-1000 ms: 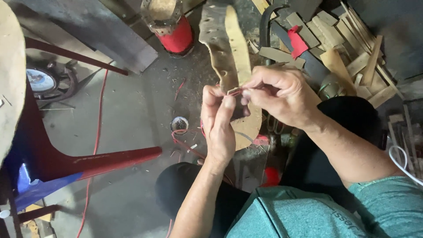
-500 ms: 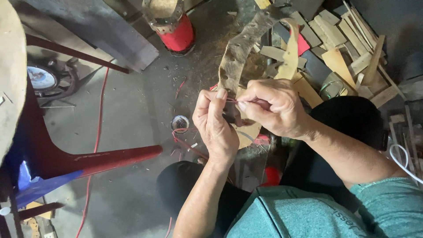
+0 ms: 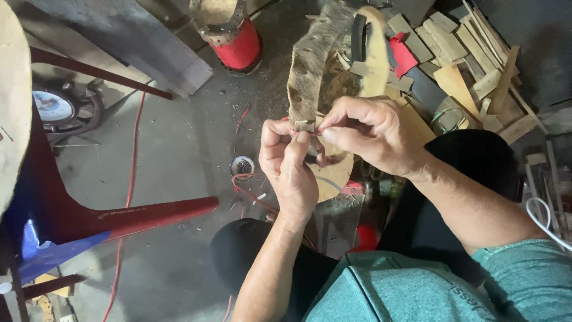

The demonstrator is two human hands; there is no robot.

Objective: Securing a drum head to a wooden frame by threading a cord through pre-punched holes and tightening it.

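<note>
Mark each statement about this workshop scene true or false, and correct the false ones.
1. Both hands pinch at the curved strip. True: left hand and right hand meet on the curved strip.
2. The drum-like container is blue. False: the container is red.
3. A pile of wood offcuts lies at upper right. True.
4. The person wears a yellow shirt. False: the shirt is teal.

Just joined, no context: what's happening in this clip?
A seated person works over a concrete floor. Both hands pinch a thin red cord at the end of a hairy hide strip: left hand below, right hand above. Wood offcuts lie piled to the right, a red drum-like cylinder stands beyond, and a dark red stool leg is at left.
</note>
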